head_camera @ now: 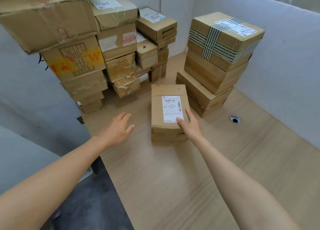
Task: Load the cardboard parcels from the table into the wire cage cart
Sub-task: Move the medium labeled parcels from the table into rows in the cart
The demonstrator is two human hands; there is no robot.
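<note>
One parcel (pixel 168 107) on the surface (pixel 173 178): right hand (pixel 189 126) grips its near corner, left hand (pixel 117 127) open beside it.

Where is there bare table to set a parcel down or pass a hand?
Widest: the table between the labelled parcel and its near edge. Right of it, around the cable hole up to the partition. A narrower strip runs between that parcel and the left stacks, under the left hand. Crowded: the back, and the right stack beside the parcel.
</note>
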